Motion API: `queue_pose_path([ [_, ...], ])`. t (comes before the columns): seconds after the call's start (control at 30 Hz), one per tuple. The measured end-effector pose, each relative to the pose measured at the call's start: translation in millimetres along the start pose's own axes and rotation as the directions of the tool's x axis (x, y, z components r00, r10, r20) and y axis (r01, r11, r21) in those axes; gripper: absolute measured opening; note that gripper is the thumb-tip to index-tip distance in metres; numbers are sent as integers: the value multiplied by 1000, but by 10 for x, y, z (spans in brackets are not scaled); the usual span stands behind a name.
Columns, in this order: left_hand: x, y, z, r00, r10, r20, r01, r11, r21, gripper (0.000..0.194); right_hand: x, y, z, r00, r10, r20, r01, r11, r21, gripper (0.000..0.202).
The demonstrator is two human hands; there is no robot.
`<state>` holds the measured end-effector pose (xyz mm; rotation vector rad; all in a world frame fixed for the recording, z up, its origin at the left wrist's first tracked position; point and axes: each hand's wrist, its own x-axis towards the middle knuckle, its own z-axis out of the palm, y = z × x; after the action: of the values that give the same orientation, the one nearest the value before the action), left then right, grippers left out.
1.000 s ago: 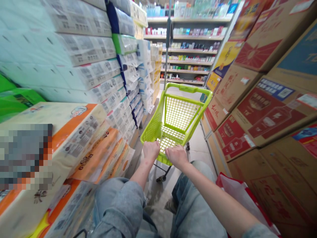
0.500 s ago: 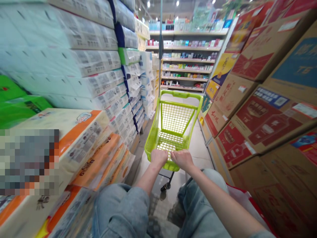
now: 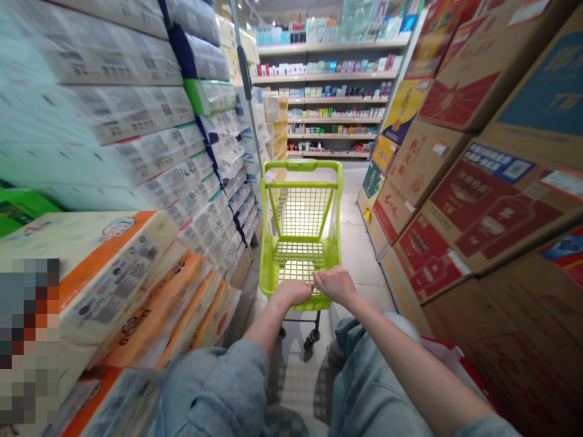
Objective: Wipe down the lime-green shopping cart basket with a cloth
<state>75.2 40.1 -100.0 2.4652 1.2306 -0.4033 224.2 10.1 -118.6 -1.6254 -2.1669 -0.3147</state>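
A lime-green plastic shopping cart (image 3: 300, 233) with grid walls stands in front of me, and no goods show inside its basket. My left hand (image 3: 295, 294) is closed around the near rim, just left of its middle. Beside it, almost touching, my right hand (image 3: 336, 284) grips the same rim a little to the right. The fingers of both hands are partly hidden beneath the backs of the hands. Under the basket a black caster wheel (image 3: 311, 338) rests on the floor tiles.
Stacked tissue packs (image 3: 168, 139) line the left side, with orange-striped packs (image 3: 113, 255) close to my left knee. Piled cardboard boxes (image 3: 496, 206) form the right side. Ahead stand store shelves (image 3: 337, 100) of small boxed goods. A thin pole (image 3: 246, 73) rises beyond the cart's left side.
The cart has turned to point straighter ahead, its far end swinging left in view. Both hands stay on the rim. The shelves and left stacks have shifted left in the picture.
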Motion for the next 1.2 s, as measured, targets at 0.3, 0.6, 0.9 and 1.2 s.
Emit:
queue_pose_path([
  [0.3,5,14,66,982,-179,-67,174,982,-74,60,-309,-74,73,923,246,-295,-30,811,584,40],
  [0.6,-2,37,22,975,-171,-143,164,985,-61,66,-219,179,-16,407,913,5,-207,87,975,49],
  [0.9,-36,102,-2,978,-62,-198,69,997,28,72,-502,-471,394,361,932,-27,-396,179,901,43],
  [1.2,7,27,1,970,-83,-228,108,989,100,74,-617,-449,771,331,943,34,-467,133,874,43],
])
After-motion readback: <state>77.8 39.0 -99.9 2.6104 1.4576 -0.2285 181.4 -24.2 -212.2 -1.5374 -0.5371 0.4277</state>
